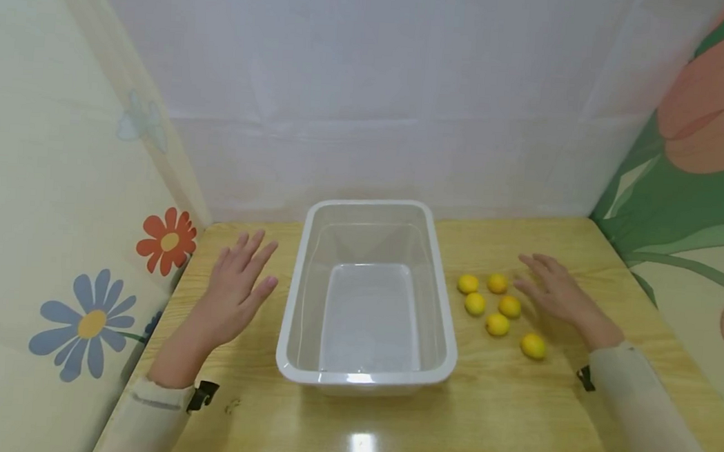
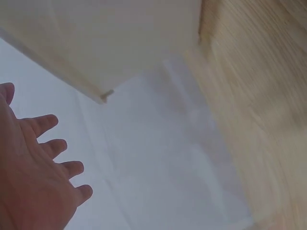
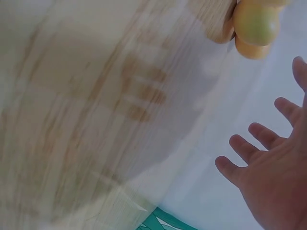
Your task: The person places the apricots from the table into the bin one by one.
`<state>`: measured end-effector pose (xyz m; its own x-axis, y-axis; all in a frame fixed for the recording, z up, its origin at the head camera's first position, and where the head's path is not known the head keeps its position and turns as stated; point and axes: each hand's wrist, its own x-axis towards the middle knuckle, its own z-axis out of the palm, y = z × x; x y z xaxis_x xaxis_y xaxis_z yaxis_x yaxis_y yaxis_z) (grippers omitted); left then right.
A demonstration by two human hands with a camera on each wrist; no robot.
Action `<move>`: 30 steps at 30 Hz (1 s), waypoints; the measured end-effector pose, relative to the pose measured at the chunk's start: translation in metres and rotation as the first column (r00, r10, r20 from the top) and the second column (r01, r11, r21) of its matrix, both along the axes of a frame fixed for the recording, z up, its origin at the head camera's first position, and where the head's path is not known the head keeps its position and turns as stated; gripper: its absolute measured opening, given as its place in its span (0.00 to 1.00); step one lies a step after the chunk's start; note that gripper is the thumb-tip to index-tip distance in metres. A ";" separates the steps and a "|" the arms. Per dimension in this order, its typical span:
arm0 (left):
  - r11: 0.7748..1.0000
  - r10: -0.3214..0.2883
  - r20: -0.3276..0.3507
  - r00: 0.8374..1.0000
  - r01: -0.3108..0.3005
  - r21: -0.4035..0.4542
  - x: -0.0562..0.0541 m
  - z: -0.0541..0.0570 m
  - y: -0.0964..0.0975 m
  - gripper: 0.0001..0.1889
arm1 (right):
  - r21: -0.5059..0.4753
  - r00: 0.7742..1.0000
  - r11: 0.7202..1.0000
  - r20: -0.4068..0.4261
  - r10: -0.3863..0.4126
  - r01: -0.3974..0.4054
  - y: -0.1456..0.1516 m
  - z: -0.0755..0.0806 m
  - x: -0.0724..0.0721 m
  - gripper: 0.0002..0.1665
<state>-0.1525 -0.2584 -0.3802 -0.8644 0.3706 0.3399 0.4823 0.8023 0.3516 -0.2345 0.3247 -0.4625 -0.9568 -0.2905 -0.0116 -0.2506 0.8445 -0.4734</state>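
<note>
In the head view a white plastic basin [image 1: 291, 305] stands on the wooden table with nothing inside. My left hand [image 1: 233, 291] hovers to its left, fingers spread and holding nothing; the left wrist view shows this hand [image 2: 36, 163] beside the basin's wall [image 2: 115, 38]. Several small yellow fruits, lemon-like, lie loosely grouped right of the basin; one fruit [image 1: 497, 324] is in the middle, another [image 1: 533, 346] nearest me. Just right of them is my right hand [image 1: 560, 290], fingers extended and empty. In the right wrist view, fruits [image 3: 256, 24] appear above that hand [image 3: 273, 158].
The wooden table [image 1: 487, 413] has a white cloth [image 1: 369, 116] hanging behind it. A cream panel with painted flowers [image 1: 91, 323] borders the left side. On the right is a panel with large green leaves and pink blossoms [image 1: 718, 102].
</note>
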 end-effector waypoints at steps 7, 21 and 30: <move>0.999 -0.045 0.016 0.999 0.045 0.007 0.012 0.010 0.016 0.30 | 0.000 0.999 1.000 0.020 0.028 -0.028 -0.006 0.001 -0.005 0.40; 0.995 -0.096 0.046 0.994 0.097 -0.020 0.027 0.017 0.037 0.32 | 0.046 0.992 0.996 0.106 0.068 -0.073 -0.013 -0.003 -0.018 0.40; 0.990 -0.103 0.079 0.992 0.109 -0.084 0.035 0.014 0.045 0.35 | 0.074 0.986 0.994 0.156 0.064 -0.076 -0.020 -0.006 -0.022 0.43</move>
